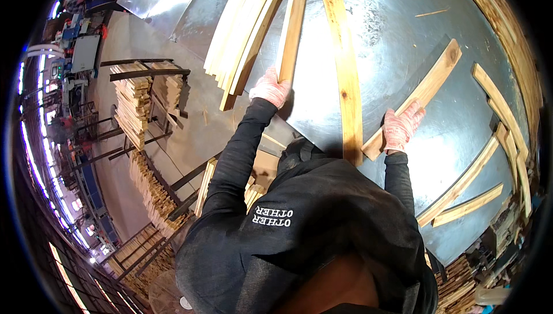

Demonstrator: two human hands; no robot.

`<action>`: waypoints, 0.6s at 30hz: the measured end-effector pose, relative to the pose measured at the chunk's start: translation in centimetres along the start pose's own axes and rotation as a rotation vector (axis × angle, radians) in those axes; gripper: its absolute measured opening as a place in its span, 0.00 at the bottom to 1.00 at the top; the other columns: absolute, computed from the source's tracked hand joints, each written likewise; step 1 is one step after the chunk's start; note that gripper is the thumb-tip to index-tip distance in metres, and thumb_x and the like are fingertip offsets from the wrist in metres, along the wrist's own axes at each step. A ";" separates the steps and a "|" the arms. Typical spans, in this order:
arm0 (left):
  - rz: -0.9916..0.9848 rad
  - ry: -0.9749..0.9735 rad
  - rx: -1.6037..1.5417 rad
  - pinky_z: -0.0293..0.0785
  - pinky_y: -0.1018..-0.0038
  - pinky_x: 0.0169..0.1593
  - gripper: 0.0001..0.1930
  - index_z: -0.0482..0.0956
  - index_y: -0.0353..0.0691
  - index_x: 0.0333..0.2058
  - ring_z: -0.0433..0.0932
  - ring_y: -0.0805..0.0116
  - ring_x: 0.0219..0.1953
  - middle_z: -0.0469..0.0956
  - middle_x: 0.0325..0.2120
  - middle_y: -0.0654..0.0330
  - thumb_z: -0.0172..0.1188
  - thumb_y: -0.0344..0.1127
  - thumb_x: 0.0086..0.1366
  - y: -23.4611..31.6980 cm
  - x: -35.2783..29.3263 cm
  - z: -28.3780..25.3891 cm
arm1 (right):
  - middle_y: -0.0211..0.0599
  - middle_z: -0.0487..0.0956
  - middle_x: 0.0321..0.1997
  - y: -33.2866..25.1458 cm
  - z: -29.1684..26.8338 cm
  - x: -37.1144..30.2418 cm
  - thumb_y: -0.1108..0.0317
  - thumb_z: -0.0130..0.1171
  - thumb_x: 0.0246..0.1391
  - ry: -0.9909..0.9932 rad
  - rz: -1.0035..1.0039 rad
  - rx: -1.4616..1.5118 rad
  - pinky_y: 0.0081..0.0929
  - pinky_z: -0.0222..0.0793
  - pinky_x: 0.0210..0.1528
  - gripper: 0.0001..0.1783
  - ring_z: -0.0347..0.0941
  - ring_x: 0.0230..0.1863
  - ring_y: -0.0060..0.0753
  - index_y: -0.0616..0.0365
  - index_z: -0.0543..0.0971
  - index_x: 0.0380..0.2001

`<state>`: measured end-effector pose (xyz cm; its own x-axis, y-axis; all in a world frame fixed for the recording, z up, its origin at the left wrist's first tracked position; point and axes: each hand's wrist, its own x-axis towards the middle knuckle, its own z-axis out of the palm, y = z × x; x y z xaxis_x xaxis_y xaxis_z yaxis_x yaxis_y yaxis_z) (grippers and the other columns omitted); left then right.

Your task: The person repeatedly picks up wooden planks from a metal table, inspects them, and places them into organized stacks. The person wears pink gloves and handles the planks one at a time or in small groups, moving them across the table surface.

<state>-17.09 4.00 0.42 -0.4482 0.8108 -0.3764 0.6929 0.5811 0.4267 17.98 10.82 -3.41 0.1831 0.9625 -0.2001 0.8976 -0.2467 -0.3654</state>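
My left hand (271, 88), in a pink-and-white knit glove, is closed around the near end of a long wooden board (295, 23) that reaches away from me. Just left of it lies a row of pale wooden strips (246, 23), side by side at the metal table's edge. My right hand (402, 126), gloved alike, grips a shorter wooden plank (436, 78) slanting up to the right; its fingers wrap over the plank's near half. Between my hands a single wooden slat (347, 83) with a dark knot lies flat on the table, touched by neither hand.
The shiny metal table (391, 31) bears several loose curved-looking strips (461, 184) on its right side, and a thin splinter (432, 12) farther off. Stacked lumber (131, 109) stands on a dark metal rack (147, 72) at the left. More wood lines the far right rim.
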 end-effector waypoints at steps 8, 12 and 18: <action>0.244 0.706 0.676 0.71 0.51 0.45 0.33 0.64 0.31 0.55 0.75 0.43 0.41 0.72 0.42 0.38 0.64 0.38 0.53 -5.5 1.6 -4.1 | 0.56 0.67 0.61 1.4 -3.3 -1.6 0.77 0.54 0.43 -0.338 0.143 1.099 0.37 0.66 0.61 0.45 0.68 0.60 0.51 0.62 0.53 0.68; 0.453 0.738 0.383 0.70 0.55 0.53 0.44 0.55 0.31 0.64 0.72 0.43 0.51 0.68 0.52 0.37 0.67 0.37 0.52 0.8 -0.1 -1.7 | 0.35 0.75 0.40 -1.6 -5.5 -2.0 0.80 0.52 0.49 -0.219 0.234 1.197 0.25 0.73 0.39 0.36 0.73 0.35 0.28 0.57 0.61 0.65; 0.269 -0.636 -1.108 0.70 0.71 0.55 0.33 0.60 0.33 0.64 0.72 0.68 0.51 0.73 0.52 0.53 0.60 0.40 0.65 14.2 -3.8 11.2 | 0.51 0.66 0.63 -2.9 1.0 -1.3 0.57 0.47 0.66 -0.039 -0.170 0.497 0.34 0.58 0.65 0.27 0.61 0.66 0.47 0.58 0.64 0.64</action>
<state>0.80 8.43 -1.29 0.1860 0.9125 -0.3642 -0.2493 0.4024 0.8809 14.71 10.22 -3.02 0.0278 0.9910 -0.1306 0.6131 -0.1201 -0.7808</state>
